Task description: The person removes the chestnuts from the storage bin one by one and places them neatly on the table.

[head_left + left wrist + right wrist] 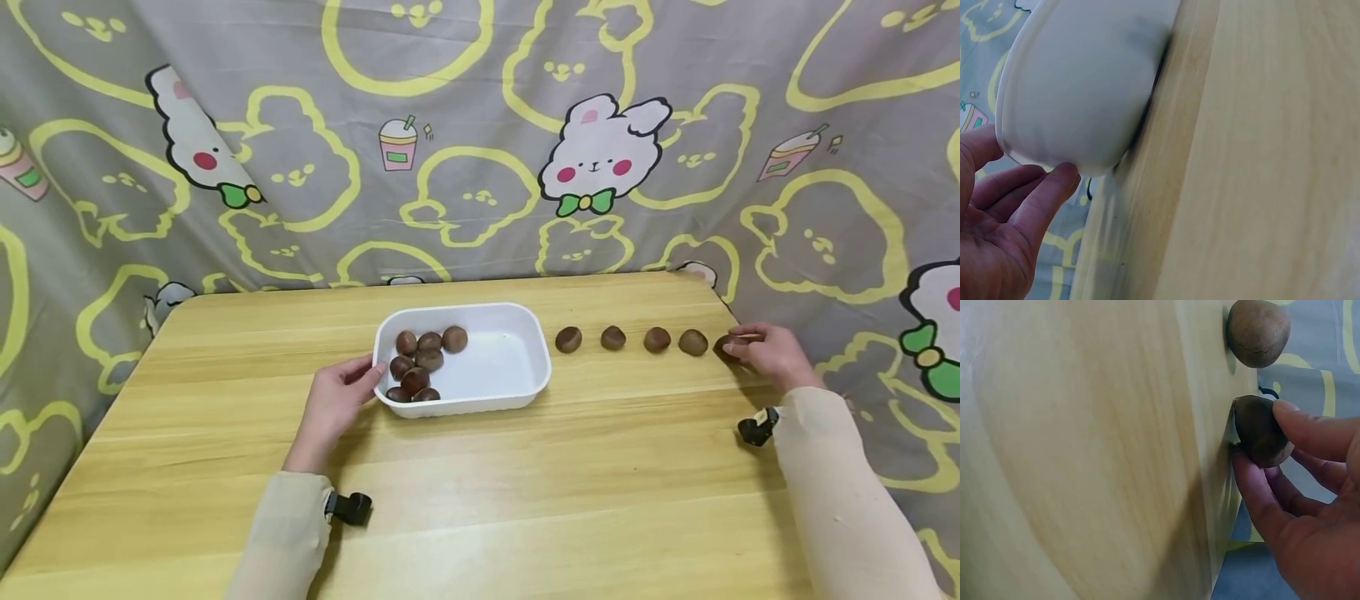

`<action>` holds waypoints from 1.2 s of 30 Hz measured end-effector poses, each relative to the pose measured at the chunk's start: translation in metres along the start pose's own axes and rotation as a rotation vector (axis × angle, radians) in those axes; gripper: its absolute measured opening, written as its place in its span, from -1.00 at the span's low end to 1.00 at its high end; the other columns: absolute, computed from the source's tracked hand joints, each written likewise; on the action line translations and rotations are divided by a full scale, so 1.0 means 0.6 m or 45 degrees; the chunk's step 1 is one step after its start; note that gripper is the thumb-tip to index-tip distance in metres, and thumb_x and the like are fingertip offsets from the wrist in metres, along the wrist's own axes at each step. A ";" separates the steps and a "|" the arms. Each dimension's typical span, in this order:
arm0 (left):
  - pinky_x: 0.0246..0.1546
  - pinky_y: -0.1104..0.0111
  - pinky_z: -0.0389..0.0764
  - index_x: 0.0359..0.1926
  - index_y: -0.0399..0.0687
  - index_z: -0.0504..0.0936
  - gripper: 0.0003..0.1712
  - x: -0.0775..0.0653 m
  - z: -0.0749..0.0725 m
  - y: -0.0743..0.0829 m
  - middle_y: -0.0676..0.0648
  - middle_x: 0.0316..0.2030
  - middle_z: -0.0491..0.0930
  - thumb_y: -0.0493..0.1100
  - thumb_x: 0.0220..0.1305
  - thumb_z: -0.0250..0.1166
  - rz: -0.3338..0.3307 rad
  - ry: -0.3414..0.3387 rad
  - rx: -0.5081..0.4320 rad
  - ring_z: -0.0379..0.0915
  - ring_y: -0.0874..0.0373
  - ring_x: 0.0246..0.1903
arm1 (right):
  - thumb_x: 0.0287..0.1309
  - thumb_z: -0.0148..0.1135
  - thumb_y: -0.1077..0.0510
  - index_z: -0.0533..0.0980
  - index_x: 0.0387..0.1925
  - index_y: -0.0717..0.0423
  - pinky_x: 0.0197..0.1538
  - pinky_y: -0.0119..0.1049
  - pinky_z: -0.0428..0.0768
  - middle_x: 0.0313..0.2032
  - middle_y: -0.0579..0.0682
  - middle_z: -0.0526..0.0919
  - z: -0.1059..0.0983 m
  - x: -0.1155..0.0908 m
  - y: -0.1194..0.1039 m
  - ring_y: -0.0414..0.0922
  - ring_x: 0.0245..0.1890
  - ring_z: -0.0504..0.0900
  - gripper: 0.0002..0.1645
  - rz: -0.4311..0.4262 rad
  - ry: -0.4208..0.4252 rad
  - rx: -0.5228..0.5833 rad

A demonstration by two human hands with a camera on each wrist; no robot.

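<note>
A white rectangular tray [504, 360] stands on the table with several brown chestnuts [415, 381] grouped in its left part. My left hand [333, 404] holds the tray's left end, the thumb at the rim and the fingers against the outer wall, as the left wrist view also shows. Far to the right, my right hand [778, 357] pinches a dark chestnut [1261, 432] between thumb and fingers, close to the tabletop. That chestnut is at the right end of a row; its nearest neighbour is a lighter brown chestnut [693, 342], a small gap away.
More chestnuts in the row, including one chestnut [568, 339] by the tray's right end, sit spaced along the wooden table [540, 500]. A patterned grey curtain [480, 125] hangs behind the table and along its sides, close by the right hand.
</note>
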State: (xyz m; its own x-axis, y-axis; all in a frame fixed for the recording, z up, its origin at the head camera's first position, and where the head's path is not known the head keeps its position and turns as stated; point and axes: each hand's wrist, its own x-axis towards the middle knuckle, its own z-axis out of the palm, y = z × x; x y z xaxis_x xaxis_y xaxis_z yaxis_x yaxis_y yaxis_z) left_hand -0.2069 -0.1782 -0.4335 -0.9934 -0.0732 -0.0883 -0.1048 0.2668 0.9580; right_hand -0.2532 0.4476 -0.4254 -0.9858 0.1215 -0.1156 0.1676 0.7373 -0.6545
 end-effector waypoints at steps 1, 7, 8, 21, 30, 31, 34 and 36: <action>-0.12 0.47 0.63 0.22 -0.35 0.51 -0.49 0.000 0.000 0.001 -0.34 0.09 0.55 -0.13 0.37 0.28 0.001 -0.003 -0.004 0.53 -0.03 0.02 | 0.35 0.20 0.05 0.37 0.19 0.50 -0.33 -0.46 0.52 0.08 0.50 0.44 0.000 0.000 0.000 -0.14 -0.24 0.54 -0.38 -0.005 0.006 -0.016; -0.12 0.47 0.63 0.22 -0.36 0.51 -0.49 0.001 0.001 0.000 -0.36 0.10 0.54 -0.13 0.37 0.28 -0.006 -0.005 -0.020 0.53 -0.05 0.02 | 0.38 0.14 0.02 0.35 0.20 0.50 -0.19 -0.29 0.48 0.11 0.51 0.42 0.003 -0.004 -0.002 0.25 0.00 0.45 -0.37 0.006 0.004 -0.036; -0.12 0.47 0.63 0.22 -0.36 0.51 -0.49 0.002 0.002 0.000 -0.35 0.10 0.54 -0.13 0.37 0.29 -0.006 -0.006 -0.024 0.54 -0.05 0.02 | 0.39 0.12 0.01 0.34 0.20 0.50 -0.18 -0.26 0.48 0.10 0.51 0.41 0.003 -0.004 -0.001 0.26 0.00 0.45 -0.37 0.012 0.002 -0.040; -0.11 0.44 0.64 0.22 -0.40 0.50 -0.51 0.002 0.003 -0.002 -0.38 0.09 0.53 -0.18 0.37 0.27 -0.019 -0.007 -0.060 0.53 -0.10 0.03 | 0.47 -0.05 -0.09 0.25 0.26 0.52 0.11 0.30 0.34 0.20 0.57 0.26 0.004 -0.008 -0.006 0.45 0.13 0.28 -0.27 0.013 -0.034 -0.121; -0.12 0.46 0.63 0.20 -0.39 0.52 -0.51 0.001 0.002 -0.001 -0.36 0.07 0.56 -0.16 0.36 0.28 0.003 0.001 -0.030 0.54 -0.03 0.00 | 0.45 -0.08 -0.14 0.29 0.27 0.48 0.12 0.31 0.32 0.18 0.50 0.34 0.000 -0.015 -0.041 0.42 0.14 0.29 -0.25 -0.034 0.112 -0.142; -0.12 0.45 0.64 0.20 -0.39 0.52 -0.51 0.001 0.002 -0.001 -0.36 0.07 0.56 -0.16 0.37 0.28 0.003 -0.001 -0.035 0.54 -0.03 0.00 | 0.45 -0.08 -0.16 0.31 0.26 0.45 0.12 0.30 0.32 0.18 0.48 0.36 -0.002 -0.015 -0.050 0.41 0.15 0.30 -0.25 -0.044 0.134 -0.123; -0.12 0.45 0.64 0.19 -0.40 0.52 -0.52 0.002 0.003 -0.002 -0.37 0.06 0.56 -0.17 0.37 0.28 0.003 -0.001 -0.048 0.55 -0.03 -0.01 | 0.43 -0.08 -0.22 0.36 0.26 0.37 0.12 0.25 0.35 0.16 0.41 0.43 -0.002 -0.016 -0.084 0.35 0.16 0.35 -0.24 -0.077 0.200 -0.057; -0.13 0.45 0.64 0.19 -0.40 0.52 -0.52 0.002 0.003 -0.002 -0.38 0.06 0.56 -0.17 0.37 0.28 0.003 -0.003 -0.048 0.55 -0.02 -0.02 | 0.41 -0.07 -0.23 0.38 0.27 0.31 0.10 0.13 0.40 0.13 0.32 0.47 0.002 -0.018 -0.108 0.26 0.15 0.40 -0.26 -0.108 0.239 -0.015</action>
State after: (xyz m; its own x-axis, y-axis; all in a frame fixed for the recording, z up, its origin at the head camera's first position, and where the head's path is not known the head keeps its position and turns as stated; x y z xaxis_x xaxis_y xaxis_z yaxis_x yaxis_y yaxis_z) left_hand -0.2081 -0.1766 -0.4351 -0.9937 -0.0702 -0.0871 -0.1011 0.2309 0.9677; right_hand -0.2534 0.3976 -0.3824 -0.9803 0.1797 0.0818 0.0849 0.7578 -0.6469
